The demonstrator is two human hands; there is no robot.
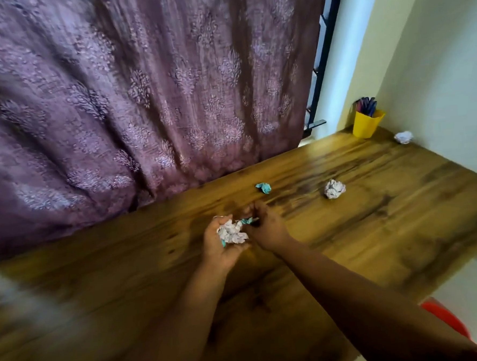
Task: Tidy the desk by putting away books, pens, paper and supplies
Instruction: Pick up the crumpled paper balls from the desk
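Here, the left hand (221, 245) cups crumpled paper (232, 232) as a collecting palm; the right hand's (265, 229) grip pinches a teal scrap (247, 221) into it.

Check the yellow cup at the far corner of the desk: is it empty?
No, the yellow cup has several dark pens standing in it, their ends sticking up above its rim.
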